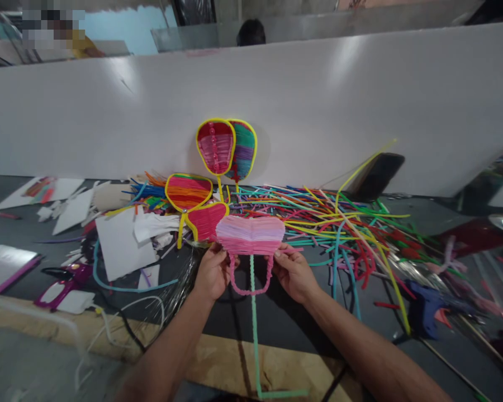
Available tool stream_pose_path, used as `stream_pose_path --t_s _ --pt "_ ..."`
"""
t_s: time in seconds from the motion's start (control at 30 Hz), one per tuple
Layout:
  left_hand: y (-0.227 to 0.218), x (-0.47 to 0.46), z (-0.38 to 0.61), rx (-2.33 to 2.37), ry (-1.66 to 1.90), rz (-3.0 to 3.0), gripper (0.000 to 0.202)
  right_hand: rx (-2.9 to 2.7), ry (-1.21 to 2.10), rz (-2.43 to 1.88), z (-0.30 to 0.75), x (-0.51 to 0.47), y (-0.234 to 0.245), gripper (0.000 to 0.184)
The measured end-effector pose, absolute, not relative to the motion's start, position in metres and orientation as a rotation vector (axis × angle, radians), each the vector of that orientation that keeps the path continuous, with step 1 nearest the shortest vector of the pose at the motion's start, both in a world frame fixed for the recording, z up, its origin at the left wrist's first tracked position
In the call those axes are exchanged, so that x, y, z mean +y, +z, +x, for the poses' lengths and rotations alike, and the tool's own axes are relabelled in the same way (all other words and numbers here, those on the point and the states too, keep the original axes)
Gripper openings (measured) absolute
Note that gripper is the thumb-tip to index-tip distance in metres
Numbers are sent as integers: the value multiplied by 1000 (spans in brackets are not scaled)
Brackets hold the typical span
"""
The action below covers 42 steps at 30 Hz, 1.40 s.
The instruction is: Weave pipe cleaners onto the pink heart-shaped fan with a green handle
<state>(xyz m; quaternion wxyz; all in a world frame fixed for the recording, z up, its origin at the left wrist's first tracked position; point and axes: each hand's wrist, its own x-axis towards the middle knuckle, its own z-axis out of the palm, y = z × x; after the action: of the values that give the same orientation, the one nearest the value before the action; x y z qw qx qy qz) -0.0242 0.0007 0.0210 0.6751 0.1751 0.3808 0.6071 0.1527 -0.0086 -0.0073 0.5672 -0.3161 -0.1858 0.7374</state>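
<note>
A pink and lavender pipe-cleaner piece (250, 231), made of rows laid side by side, is held up in front of me. My left hand (213, 273) pinches its lower left edge, and my right hand (294, 271) pinches the lower right. A twisted pink loop (248, 292) hangs from the piece between my hands. A mint-green pipe-cleaner stem (255, 329) runs down from its middle and bends right at the bottom. Just behind lie a pink yellow-edged panel (207, 220) and an orange-red one (188, 192).
Two yellow-rimmed paddle shapes (216, 146) stand against the white board (151, 106). Loose pipe cleaners (310, 209) spread over the dark table. At right are a blue glue gun (423, 307) and a leaning phone (377, 176); at left, a purple glue gun (62, 287) and white card (126, 245).
</note>
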Motion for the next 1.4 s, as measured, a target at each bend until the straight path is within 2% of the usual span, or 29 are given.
stream_pose_path --t_s 0.23,0.37,0.53,0.73,1.0,1.4 --pt "25 -1 -23 861 1310 350 17 -375 1668 -740 152 -7 -9 26" --pt "25 -5 -20 744 1222 524 28 -372 1657 -748 151 -8 -9 25" --pt "19 -11 -14 896 1095 616 34 -471 1650 -744 148 -13 -8 25" --pt "15 -9 -8 920 1227 643 37 -590 1614 -771 144 -16 -6 22" --pt "16 -9 -8 1001 1227 557 27 -598 1630 -760 144 -16 -3 22" --pt "19 -7 -9 1043 1262 552 24 -434 1856 -677 149 -16 0 18"
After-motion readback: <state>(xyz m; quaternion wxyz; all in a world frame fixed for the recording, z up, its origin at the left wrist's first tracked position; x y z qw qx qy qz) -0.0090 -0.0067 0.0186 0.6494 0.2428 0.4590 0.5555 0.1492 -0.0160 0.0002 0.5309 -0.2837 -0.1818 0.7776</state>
